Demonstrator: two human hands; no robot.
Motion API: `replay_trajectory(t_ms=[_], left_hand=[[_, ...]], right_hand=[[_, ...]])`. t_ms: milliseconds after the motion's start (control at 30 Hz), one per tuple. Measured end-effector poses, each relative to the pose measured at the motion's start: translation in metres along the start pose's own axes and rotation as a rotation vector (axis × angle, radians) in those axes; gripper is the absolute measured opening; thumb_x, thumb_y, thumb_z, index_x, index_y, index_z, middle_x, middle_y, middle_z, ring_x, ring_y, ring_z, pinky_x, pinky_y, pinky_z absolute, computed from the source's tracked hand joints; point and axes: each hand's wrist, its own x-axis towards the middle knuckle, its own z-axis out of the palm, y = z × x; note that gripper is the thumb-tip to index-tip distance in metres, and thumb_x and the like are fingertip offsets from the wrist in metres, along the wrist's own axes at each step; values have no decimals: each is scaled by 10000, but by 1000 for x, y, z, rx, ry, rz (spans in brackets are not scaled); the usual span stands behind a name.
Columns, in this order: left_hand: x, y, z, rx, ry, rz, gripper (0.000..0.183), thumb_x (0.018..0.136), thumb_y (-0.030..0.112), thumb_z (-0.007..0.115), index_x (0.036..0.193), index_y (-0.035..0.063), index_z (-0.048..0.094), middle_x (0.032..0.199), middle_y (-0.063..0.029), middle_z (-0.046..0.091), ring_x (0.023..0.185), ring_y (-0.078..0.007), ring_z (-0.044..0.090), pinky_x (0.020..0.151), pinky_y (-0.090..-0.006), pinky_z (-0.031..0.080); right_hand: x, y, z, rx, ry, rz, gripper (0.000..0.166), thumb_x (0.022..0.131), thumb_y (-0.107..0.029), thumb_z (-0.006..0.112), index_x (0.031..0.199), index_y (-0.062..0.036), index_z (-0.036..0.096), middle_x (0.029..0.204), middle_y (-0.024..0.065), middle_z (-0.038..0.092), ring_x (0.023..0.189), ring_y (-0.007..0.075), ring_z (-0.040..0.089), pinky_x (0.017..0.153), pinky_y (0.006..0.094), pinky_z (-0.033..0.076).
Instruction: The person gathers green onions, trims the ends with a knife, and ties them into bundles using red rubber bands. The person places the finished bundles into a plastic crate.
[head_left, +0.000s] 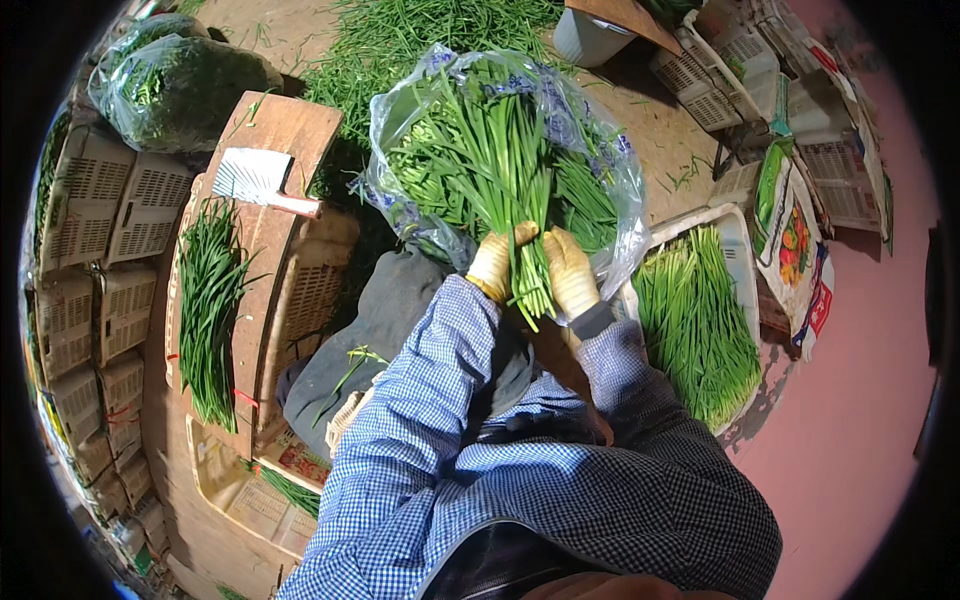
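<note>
A bunch of garlic chives (517, 169) lies before me, leaves pointing away and pale stalk ends toward my body. My left hand (496, 262), in a yellowed work glove, grips it near the stalk ends with the thumb across the top. My right hand (571, 271), gloved alike, is against or close beside the right of the stalks; its fingers are partly hidden, so whether it grips is unclear. Under the bunch, a clear plastic bag (628, 191) with blue print stands wide-mouthed, with more chives (435, 169) inside.
At right, a white crate (739, 217) holds chives. On the left, a wooden board (255, 300) carries a cleaver-like broad blade (251, 176) and a chive bundle (210, 315). Loose chives (442, 26) cover the floor ahead. Stacked plastic crates (86, 195) and a filled bag (187, 90) stand far left.
</note>
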Motion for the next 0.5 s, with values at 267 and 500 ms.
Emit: replay_trajectory(t_ms=[267,500], left_hand=[[-43,-29,69,4,-42,189,336,790,172,756,1069,59,606,870,-42,645,740,-163,607,677,-306,529],[-92,-16,107,362,-290,322,388,812,193,731,1116,9,576,994,-55,627,884,-166,598,785,-306,508]], right_hand=[[-27,-70,-73,-44,-133,-119,465,1023,-407,442,1216,-11,588,1122,176,618,1027,271,599,919,359,458],[-71,-90,-87,180,89,-124,327,1010,-218,503,1228,17,565,1165,156,599,1055,260,588,935,365,470]])
